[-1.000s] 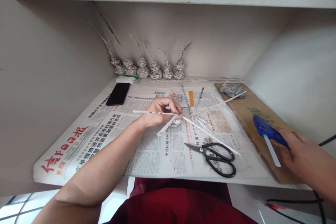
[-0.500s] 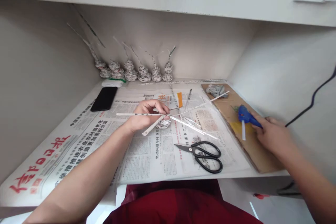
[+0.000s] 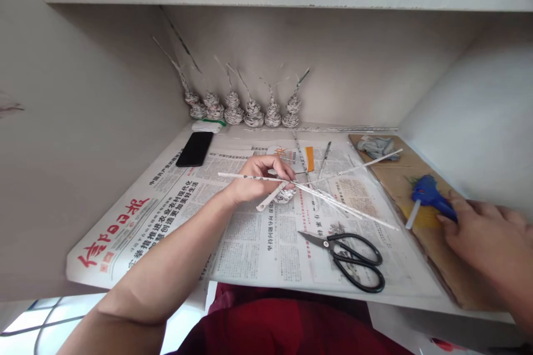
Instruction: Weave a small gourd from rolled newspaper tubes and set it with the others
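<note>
Okay, six gourd-shaped weaves (image 3: 272, 115) line the back edge of the table (image 3: 433, 292), but the paper piece (image 3: 286, 196) pinched in the left hand (image 3: 264, 173), mid-table, has loose strands (image 3: 353, 212), so probably unfinished. Right hand (image 3: 478, 233) grips the blue glue gun (image 3: 428, 193) over cardboard (image 3: 452, 272) near the right edge.

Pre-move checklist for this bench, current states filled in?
1. Woven paper piece held by left hand: ok.
2. Right hand on handle of glue gun: ok.
3. Glue gun resting on cardboard, not just above it: cannot tell.
4. Glue gun hot: cannot tell.
5. Scissors clear of both hands: ok, lying on newspaper.
</note>
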